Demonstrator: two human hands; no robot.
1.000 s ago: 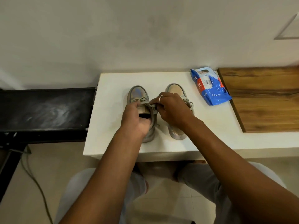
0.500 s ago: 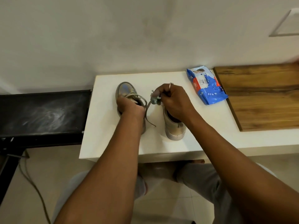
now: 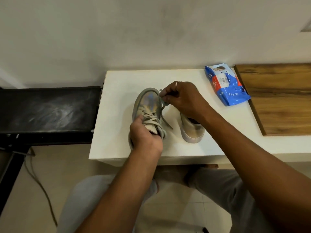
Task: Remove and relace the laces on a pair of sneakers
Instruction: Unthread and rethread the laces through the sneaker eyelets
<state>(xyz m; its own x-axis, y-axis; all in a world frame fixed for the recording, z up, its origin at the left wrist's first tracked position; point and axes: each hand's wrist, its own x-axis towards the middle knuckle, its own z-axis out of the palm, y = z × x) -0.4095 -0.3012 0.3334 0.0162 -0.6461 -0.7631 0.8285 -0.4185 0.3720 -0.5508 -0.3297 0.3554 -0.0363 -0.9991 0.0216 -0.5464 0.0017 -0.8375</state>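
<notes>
Wall [image 3: 151, 31] fills the top half, plain off-white. Black bench top [image 3: 50, 111] sits left, butted against the white table [image 3: 114, 118]. A wooden panel [image 3: 277, 98] runs along the table's right side. A thin cable [image 3: 38, 182] trails on the tiled floor below the bench.

Blue wipes pack [image 3: 227, 86] lies at the table's far right corner, just beside the panel. It has a white patch and a red label. Print is too blurred to read, so no brand is legible.

Both sneakers are on the table, toes pointing away, near each other but apart. Left sneaker [image 3: 148, 101] has an iridescent toe and laces loosened but threaded. Right sneaker [image 3: 191, 130] shows only its heel and side; the rest is hidden under the right wrist.

Left hand [image 3: 144, 138] grips the left sneaker at the tongue, fingers curled round it. Right hand [image 3: 185, 98] pinches the lace [image 3: 164, 113] between thumb and forefinger, just beside that sneaker's toe. The loose lace tail drops to the table between the two sneakers.

Ring [image 3: 177, 84] sits on a right-hand finger.
</notes>
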